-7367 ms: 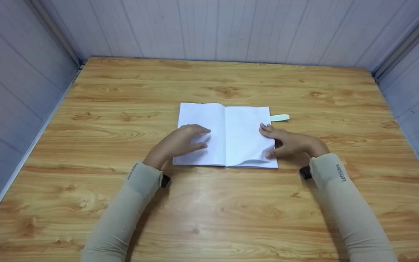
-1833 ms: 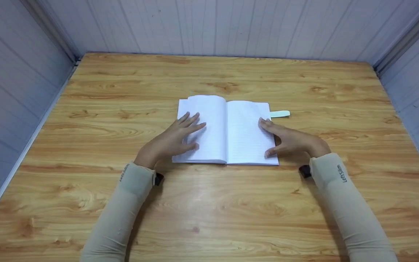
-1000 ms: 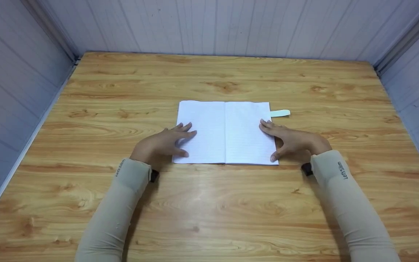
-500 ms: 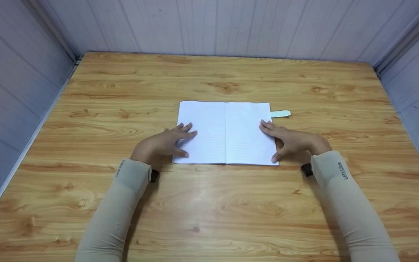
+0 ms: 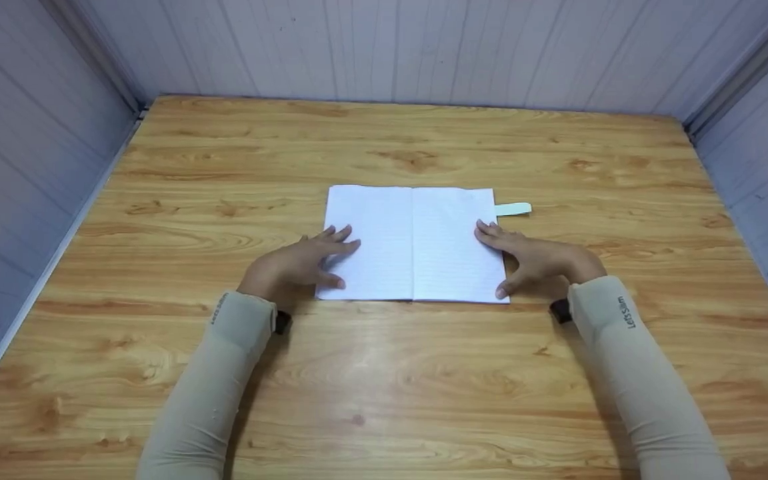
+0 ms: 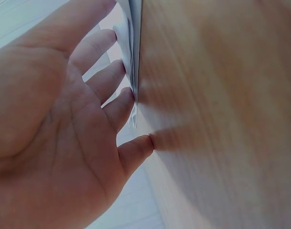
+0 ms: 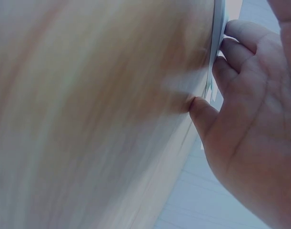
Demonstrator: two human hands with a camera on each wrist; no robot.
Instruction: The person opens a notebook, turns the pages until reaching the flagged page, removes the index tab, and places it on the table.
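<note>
The notebook [image 5: 387, 260] lies spread on the bench [image 5: 384, 380], well in from its left, right and far edges. Holding it flat likely wants light, even fingertip pressure towards both sides. Left hand [image 5: 301, 260] and right hand [image 5: 536, 260] have extended fingers, neither grip holding anything. Wrist views show little fingers [image 6: 138, 150], apparently touching the bench, mostly hidden overhead.

Site: small panelled booth or work cubicle; whether part of an office, lab or home, cannot tell. Evidence: pale bluish-white back wall [image 5: 371, 53] of grooved sheet panelling; matching left wall [image 5: 17, 133] and right wall [image 5: 764, 173] flanking it; grey-brown corner strips [image 5: 101, 60] where the walls meet. Broad, flat, yellow-brown wood-grain bench [image 5: 384, 387] takes up most of the width between the side walls.
</note>
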